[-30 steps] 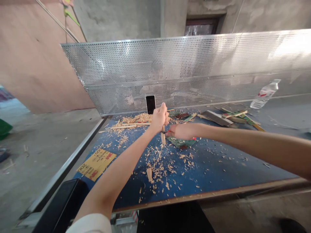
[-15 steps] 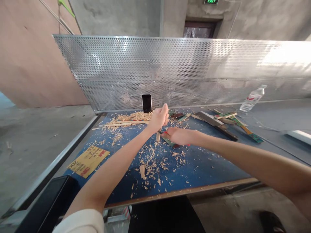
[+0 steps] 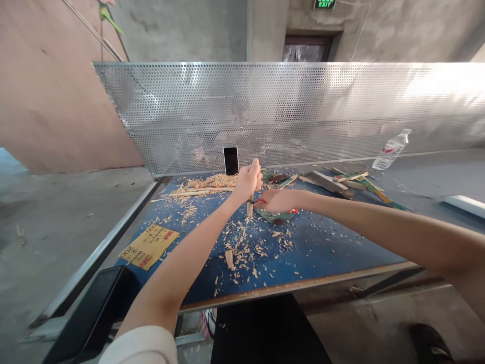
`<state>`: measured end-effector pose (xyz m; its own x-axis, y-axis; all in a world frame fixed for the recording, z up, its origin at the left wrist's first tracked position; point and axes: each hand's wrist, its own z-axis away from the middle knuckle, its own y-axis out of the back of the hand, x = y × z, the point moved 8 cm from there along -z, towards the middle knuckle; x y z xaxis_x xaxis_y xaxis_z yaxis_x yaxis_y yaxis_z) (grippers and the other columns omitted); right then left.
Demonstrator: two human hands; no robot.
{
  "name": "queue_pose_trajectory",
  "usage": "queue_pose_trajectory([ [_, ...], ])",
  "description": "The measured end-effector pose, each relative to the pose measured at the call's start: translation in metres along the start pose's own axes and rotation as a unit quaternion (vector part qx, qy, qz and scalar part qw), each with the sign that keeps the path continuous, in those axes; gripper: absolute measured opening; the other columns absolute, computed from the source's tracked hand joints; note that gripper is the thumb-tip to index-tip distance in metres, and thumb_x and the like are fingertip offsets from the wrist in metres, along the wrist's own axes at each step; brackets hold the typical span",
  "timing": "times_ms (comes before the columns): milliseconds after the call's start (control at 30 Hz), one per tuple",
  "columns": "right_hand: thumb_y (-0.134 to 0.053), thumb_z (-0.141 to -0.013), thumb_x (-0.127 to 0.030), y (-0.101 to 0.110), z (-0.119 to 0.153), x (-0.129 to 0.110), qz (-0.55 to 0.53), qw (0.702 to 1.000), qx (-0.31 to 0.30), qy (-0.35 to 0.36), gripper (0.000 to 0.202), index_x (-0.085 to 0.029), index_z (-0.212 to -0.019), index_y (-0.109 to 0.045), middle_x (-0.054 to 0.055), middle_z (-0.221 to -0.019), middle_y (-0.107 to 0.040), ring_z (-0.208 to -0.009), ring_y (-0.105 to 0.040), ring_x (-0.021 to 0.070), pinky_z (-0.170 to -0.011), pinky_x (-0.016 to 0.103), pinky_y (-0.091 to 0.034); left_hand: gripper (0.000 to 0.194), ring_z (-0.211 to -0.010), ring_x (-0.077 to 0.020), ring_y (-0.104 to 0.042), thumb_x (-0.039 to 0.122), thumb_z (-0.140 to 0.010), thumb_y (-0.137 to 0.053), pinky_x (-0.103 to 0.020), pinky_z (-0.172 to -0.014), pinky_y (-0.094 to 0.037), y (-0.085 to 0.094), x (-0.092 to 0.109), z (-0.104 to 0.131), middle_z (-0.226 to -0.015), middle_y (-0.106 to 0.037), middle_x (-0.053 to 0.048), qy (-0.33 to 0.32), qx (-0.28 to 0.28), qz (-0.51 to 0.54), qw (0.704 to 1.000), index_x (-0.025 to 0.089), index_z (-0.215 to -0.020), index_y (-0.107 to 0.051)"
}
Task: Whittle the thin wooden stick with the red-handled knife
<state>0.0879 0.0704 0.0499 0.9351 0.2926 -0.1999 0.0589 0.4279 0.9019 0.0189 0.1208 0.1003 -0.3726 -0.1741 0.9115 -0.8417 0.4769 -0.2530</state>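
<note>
Over the middle of the blue tabletop [image 3: 314, 250], my left hand [image 3: 248, 180] is closed around a small stick of pale wood [image 3: 249, 209], whose lower end sticks out below the fist. My right hand [image 3: 279, 200] grips a knife [image 3: 259, 201] with a bit of red showing at the handle. Its dark, short blade lies across the wood just beneath my left fist. Most of the handle is hidden by my fingers. Below my right hand lies a green, flat thing [image 3: 280, 216], partly covered. Wood shavings [image 3: 246, 247] are scattered under both hands.
Sandpaper sheets [image 3: 149, 246] lie at the left. A phone [image 3: 231, 161] leans at the back against a perforated metal screen [image 3: 182, 111]. Further right are a saw [image 3: 326, 182], wood strips [image 3: 352, 176] and a tilted plastic bottle [image 3: 391, 150]. A small wood offcut [image 3: 229, 259] lies nearer me.
The whole view has shifted slightly. Both hands keep their grips, and the blade still lies across the wood; my right hand sits a little higher, showing more of the green thing.
</note>
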Motion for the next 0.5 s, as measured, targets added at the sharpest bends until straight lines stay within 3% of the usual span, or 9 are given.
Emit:
queue_pose_trajectory([
  [133, -0.046, -0.098, -0.051, 0.008, -0.003, -0.005, 0.007, 0.999, 0.039, 0.023, 0.042, -0.016, -0.081, -0.061, 0.007, -0.060, -0.058, -0.046, -0.050, 0.0150, -0.049, 0.032, -0.039, 0.059, -0.034, -0.0031, -0.018, 0.062, -0.099, -0.049, -0.020, -0.035, -0.013, 0.003, -0.005, -0.007, -0.047, -0.022, 0.009, -0.009, 0.016, -0.018, 1.000, 0.023, -0.061, -0.026],
  [267, -0.059, -0.089, -0.041, -0.004, -0.017, 0.013, -0.062, 0.998, -0.033, -0.004, 0.027, -0.018, -0.075, -0.058, 0.005, -0.060, -0.055, -0.049, -0.049, 0.0144, -0.048, 0.030, -0.039, 0.058, -0.036, -0.0054, -0.020, 0.062, -0.100, -0.045, -0.023, -0.037, -0.014, -0.002, -0.014, -0.021, -0.049, -0.021, 0.008, -0.028, 0.055, -0.101, 0.993, 0.024, -0.061, -0.024],
  [367, -0.064, -0.084, -0.038, -0.011, -0.031, 0.033, -0.063, 0.994, -0.069, -0.053, 0.024, -0.018, -0.072, -0.057, 0.004, -0.060, -0.053, -0.049, -0.049, 0.0147, -0.047, 0.031, -0.040, 0.058, -0.039, -0.0078, -0.023, 0.056, -0.102, -0.045, -0.026, -0.040, -0.016, -0.008, -0.016, -0.029, -0.048, -0.021, 0.006, -0.045, 0.101, -0.213, 0.971, 0.024, -0.058, -0.024],
  [500, -0.064, -0.085, -0.038, -0.014, -0.045, 0.039, -0.021, 0.998, -0.033, -0.052, 0.027, -0.018, -0.067, -0.059, 0.004, -0.052, -0.051, -0.050, -0.054, 0.0182, -0.050, 0.032, -0.044, 0.060, -0.044, -0.0101, -0.025, 0.045, -0.103, -0.048, -0.028, -0.044, -0.016, -0.012, -0.008, -0.032, -0.046, -0.023, 0.004, -0.087, 0.141, -0.301, 0.939, 0.023, -0.053, -0.025],
])
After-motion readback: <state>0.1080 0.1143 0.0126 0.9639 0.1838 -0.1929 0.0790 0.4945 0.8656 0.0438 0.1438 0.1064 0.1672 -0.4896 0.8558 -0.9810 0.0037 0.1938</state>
